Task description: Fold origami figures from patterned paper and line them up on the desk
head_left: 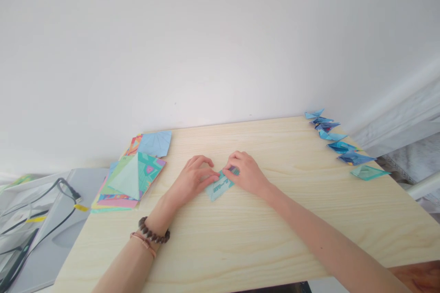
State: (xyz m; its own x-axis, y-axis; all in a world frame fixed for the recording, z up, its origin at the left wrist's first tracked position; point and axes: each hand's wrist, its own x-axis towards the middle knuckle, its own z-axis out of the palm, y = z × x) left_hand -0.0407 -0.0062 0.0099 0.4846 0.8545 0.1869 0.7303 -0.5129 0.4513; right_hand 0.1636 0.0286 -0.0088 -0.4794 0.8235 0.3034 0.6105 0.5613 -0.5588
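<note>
Between my hands, low over the middle of the wooden table (275,242), is a small folded piece of teal origami paper (220,188). Its lower corner points toward me, and a printed pattern shows on it. My left hand (195,176) pinches its upper left edge between thumb and fingers. On the upper right edge, close beside the left thumb, my right hand (245,174) pinches the same paper. The fingertips hide the paper's top edge. A beaded bracelet (154,233) and a copper-coloured bangle (142,243) circle my left wrist.
Colourful origami sheets (137,178) lie stacked at the table's left, beside a light blue sheet (156,143). Several folded blue paper pieces (332,136) line the right edge, with a green one (369,173) nearest. Cables (65,192) lie over a grey surface at left. A white wall (220,46) stands behind.
</note>
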